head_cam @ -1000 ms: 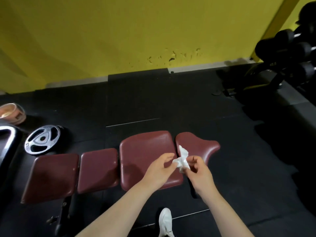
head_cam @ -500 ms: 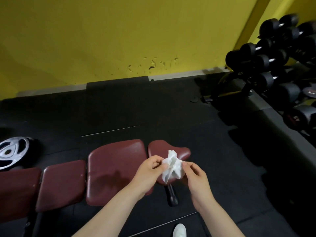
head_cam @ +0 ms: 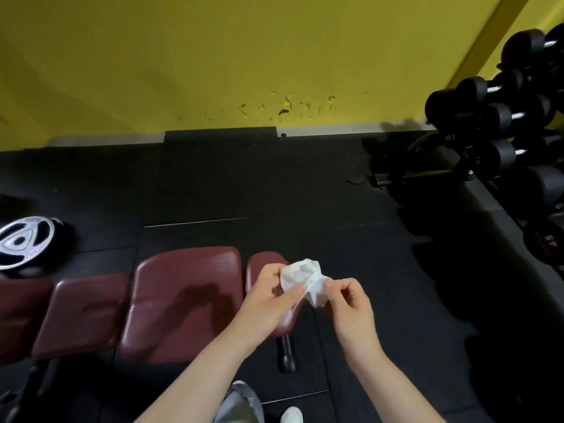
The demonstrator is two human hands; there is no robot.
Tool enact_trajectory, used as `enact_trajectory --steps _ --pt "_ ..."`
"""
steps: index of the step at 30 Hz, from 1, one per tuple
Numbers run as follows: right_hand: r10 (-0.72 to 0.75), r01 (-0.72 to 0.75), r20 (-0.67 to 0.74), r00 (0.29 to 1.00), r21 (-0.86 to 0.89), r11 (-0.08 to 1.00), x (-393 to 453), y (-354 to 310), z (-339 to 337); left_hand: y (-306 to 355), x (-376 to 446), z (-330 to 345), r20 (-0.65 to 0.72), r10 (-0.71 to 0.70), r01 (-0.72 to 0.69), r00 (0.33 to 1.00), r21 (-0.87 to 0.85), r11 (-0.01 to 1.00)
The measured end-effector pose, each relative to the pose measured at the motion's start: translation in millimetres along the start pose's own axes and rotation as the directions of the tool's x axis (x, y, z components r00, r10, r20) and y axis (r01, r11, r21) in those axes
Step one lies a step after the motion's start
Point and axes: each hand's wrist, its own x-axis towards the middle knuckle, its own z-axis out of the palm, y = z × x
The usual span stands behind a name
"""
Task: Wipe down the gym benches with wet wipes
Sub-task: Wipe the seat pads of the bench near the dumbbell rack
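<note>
From the left of the head view, I note a silver weight plate (head_cam: pixel 23 242) flat on the black floor, well apart from the work. Its raised lettering is too blurred to read.

Next comes the gym bench (head_cam: pixel 183 300), a row of maroon pads whose long axis runs left to right across the lower frame. Its small end pad (head_cam: pixel 262 264) is the rightmost section.

I hold the wet wipe (head_cam: pixel 305 280) in the air above that right end, not touching any pad. It is crumpled, only partly opened.

My left hand (head_cam: pixel 268 303) pinches the wipe's left side, fingers (head_cam: pixel 297 290) closed on it. My right hand (head_cam: pixel 351 303) pinches the right side, likewise closed on the wipe.

The relation that governs the coming move: the pads lie below the wipe and extend to its left, so the left hand is nearer the unwiped length. I judge the wipe needs spreading flat, then lowering onto the end pad and stroking leftward along the long axis.

At far right stands a dumbbell rack (head_cam: pixel 500 123). One dumbbell appears to carry small numerals, too small to read with confidence.
</note>
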Motion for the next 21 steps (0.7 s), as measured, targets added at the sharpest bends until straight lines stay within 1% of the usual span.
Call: enact_trajectory --steps 2,4,7,9,14,15,16,18,19,20,21 --pt "-0.002 0.004 0.031 1.000 -0.067 0.998 10.0 -2.1 2.3 3.1 7.2 1.1 0.002 0.067 -0.066 0.998 0.215 0.974" --pt "-0.001 0.007 0.047 0.999 -0.127 0.992 21.5 -4.2 5.5 4.5 19.4 0.6 -0.037 0.133 -0.108 0.990 0.397 0.911" --pt "0.004 0.006 0.049 0.999 -0.191 0.981 40.2 -8.1 12.9 4.9 42.8 -3.2 -0.035 0.233 -0.173 0.972 0.567 0.805" --pt "0.017 -0.003 0.073 0.997 -0.190 0.982 51.6 -13.0 16.8 7.9 56.7 -8.4 -0.017 0.242 -0.185 0.970 0.596 0.781" --pt "0.062 -0.033 0.283 0.957 -0.105 0.994 74.7 -21.1 27.2 21.3 88.1 -32.9 0.011 0.182 -0.160 0.983 0.527 0.834" --pt "0.067 -0.028 0.303 0.951 -0.130 0.991 78.8 -22.3 30.1 22.9 93.2 -38.7 0.013 0.170 -0.152 0.985 0.513 0.845" --pt "0.065 -0.004 0.310 0.949 -0.192 0.981 83.1 -22.9 32.8 24.5 98.0 -43.8 0.013 0.155 -0.141 0.988 0.495 0.857" --pt "0.019 0.111 0.321 0.947 -0.382 0.918 92.0 -23.7 36.4 25.1 107.8 -52.6 0.019 0.122 -0.115 0.992 0.483 0.868" --pt "-0.030 0.211 0.348 0.937 -0.494 0.843 96.3 -23.4 37.4 24.4 112.7 -56.6 0.015 0.105 -0.099 0.994 0.488 0.867" --pt "-0.092 0.332 0.391 0.916 -0.606 0.723 100.7 -22.2 38.7 23.8 117.4 -60.8 0.001 0.090 -0.080 0.996 0.489 0.868" --pt "-0.142 0.439 0.447 0.883 -0.681 0.587 104.2 -20.7 41.3 22.7 122.0 -64.4 -0.023 0.064 -0.046 0.998 0.474 0.879"
